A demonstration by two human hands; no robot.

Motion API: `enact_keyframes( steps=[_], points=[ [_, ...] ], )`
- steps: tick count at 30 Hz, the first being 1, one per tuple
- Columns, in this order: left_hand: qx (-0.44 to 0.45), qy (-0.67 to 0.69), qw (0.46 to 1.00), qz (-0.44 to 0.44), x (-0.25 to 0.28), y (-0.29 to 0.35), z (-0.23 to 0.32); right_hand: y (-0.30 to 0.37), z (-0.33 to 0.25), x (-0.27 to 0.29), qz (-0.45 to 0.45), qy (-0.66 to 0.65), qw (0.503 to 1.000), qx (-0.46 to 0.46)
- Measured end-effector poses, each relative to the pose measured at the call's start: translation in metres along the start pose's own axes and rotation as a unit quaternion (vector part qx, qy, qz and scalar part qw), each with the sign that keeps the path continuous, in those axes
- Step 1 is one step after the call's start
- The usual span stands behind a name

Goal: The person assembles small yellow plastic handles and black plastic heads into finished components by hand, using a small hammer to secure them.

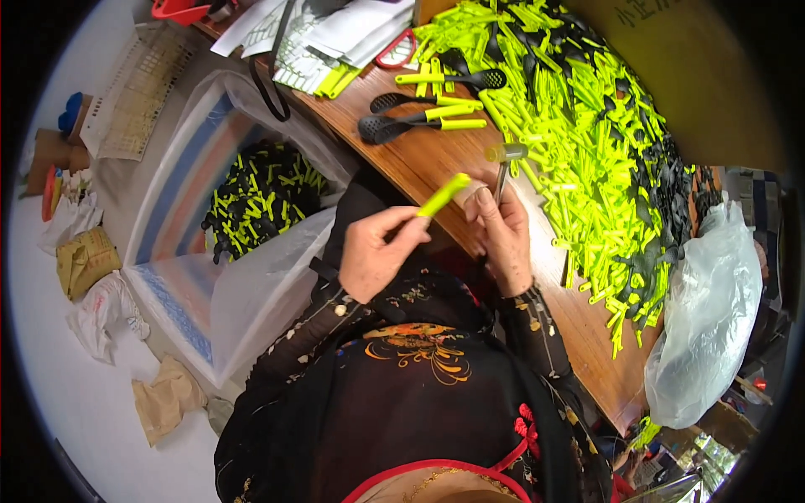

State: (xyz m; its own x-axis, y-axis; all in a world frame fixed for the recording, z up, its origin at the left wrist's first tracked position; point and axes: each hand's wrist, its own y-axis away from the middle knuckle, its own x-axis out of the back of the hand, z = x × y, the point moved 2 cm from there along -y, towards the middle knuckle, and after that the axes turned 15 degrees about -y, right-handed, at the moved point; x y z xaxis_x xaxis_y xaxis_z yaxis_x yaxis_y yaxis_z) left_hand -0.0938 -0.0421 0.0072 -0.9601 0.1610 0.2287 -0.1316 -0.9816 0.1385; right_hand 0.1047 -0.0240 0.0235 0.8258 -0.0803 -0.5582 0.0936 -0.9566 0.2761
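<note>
My left hand pinches the end of a lime-green plastic handle between thumb and fingers. Its free end points toward my right hand, whose fingers are curled round the thin metal shaft of a small hammer with a short, rounded head. Whether my right fingers also touch the green handle is hard to make out. Beyond both hands, a black slotted spoon and several other black spoons with green handles lie on the wooden table.
A big pile of lime-green handles and black utensil heads covers the table's right side, against a cardboard box. At left, an open striped woven bag holds green-and-black utensils. Clear plastic bag at right; red-handled scissors at the back.
</note>
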Motion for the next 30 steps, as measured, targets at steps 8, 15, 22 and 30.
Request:
enact_keyframes(
  steps=[8,15,22,30],
  points=[
    [-0.065,-0.566,0.759,0.315,0.130,-0.015,-0.056,-0.101,-0.042,0.021,-0.020,0.540,0.777,0.324],
    [-0.282,-0.402,0.841,0.228,0.048,-0.047,0.027,-0.108,-0.024,0.030,-0.059,0.588,0.755,0.285],
    [-0.328,-0.432,0.836,0.086,-0.011,-0.058,-0.006,-0.060,-0.025,0.048,-0.071,0.586,0.760,0.271],
    [-0.323,-0.429,0.836,0.111,-0.024,-0.056,-0.005,-0.015,-0.055,0.038,0.002,0.487,0.858,0.166]
  ],
)
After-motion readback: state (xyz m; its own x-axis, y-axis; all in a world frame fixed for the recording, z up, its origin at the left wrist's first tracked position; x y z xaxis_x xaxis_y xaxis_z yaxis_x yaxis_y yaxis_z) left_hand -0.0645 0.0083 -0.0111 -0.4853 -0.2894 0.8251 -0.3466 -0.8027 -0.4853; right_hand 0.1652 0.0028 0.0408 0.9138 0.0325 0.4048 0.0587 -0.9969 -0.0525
